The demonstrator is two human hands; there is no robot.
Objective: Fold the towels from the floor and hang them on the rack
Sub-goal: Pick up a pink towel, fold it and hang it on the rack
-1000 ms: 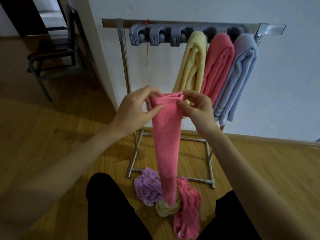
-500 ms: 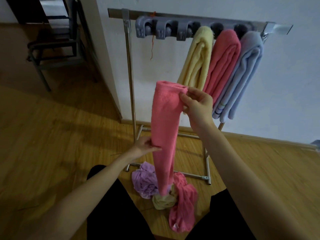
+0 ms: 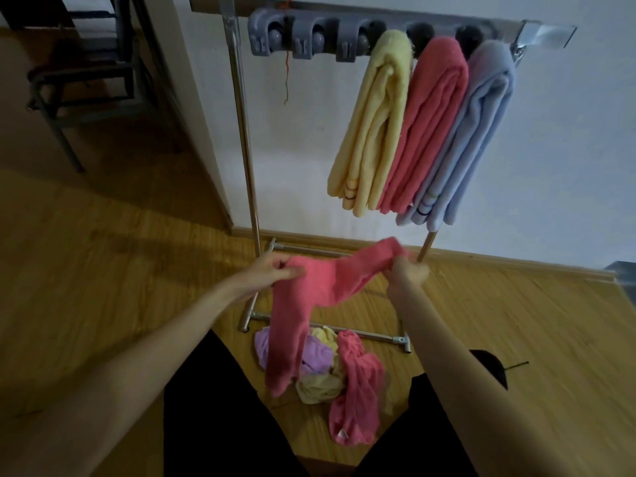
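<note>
A pink towel (image 3: 320,287), folded into a long strip, is stretched between both hands at waist height. My left hand (image 3: 272,273) grips it partway along, and the lower end droops toward the floor. My right hand (image 3: 407,271) grips its other end. The metal rack (image 3: 241,108) stands against the wall, with a grey clip holder (image 3: 303,37) on its top bar. Three folded towels hang there: yellow (image 3: 371,125), pink (image 3: 430,125) and light blue (image 3: 481,132). On the floor by the rack's base lie crumpled purple (image 3: 318,359), yellow (image 3: 320,387) and pink (image 3: 358,387) towels.
A dark metal chair (image 3: 82,70) stands at the back left beyond the wall corner. White wall and wooden skirting run behind the rack. The floor is wood. My legs in black trousers (image 3: 220,407) fill the bottom of the view. A small dark object (image 3: 492,366) lies on the floor at the right.
Both hands have dropped from chest height to waist height. My left hand slid down the pink strip and gripped it, and the towel went from hanging vertically to being spread sideways between the hands.
</note>
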